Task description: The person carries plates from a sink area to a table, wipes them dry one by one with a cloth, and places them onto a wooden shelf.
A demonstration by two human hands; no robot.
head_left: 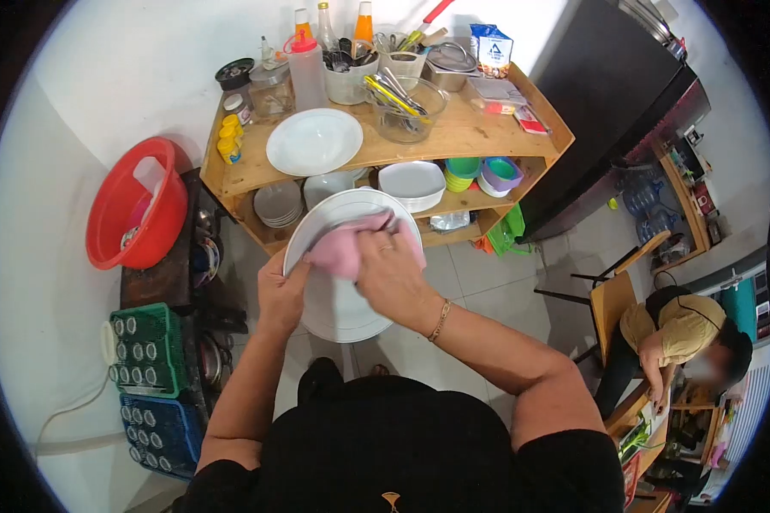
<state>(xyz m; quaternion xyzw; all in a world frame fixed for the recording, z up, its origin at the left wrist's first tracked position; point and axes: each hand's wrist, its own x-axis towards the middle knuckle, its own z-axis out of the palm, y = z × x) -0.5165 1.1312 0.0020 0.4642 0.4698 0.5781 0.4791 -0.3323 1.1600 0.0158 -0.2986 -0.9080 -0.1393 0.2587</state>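
A white plate point(338, 315) is held up in front of the person's black shirt point(385, 453), over the tiled floor and just short of a wooden shelf point(488, 128). The left hand point(281, 295) grips its left rim, the thumb on the face of the plate; the other fingers are mostly hidden behind it, so I cannot tell how they are set. The right hand point(393, 272) presses a pink cloth point(338, 250) against the inside of the plate, its fingers bent and close together over the bunched fabric, with some fingertips lost in the folds. A bracelet point(439, 321) circles the right wrist. On the shelf's top, beyond the plate, lie a wide white dish point(314, 141) and, near it, a glass bowl point(412, 128) holding cutlery. A clear squeeze bottle point(308, 77) with a pinkish red cap stands behind the dish. The level below carries a stack of plates point(277, 203) and white rectangular dishes point(411, 184). To the left are a red basin point(103, 222) and 2 crates of upturned glasses, 1 a green crate point(174, 346) and 1 a blue crate point(184, 423). At the right, well apart, a person in a tan shirt point(680, 329) leans over a table near a wooden chair point(613, 301).
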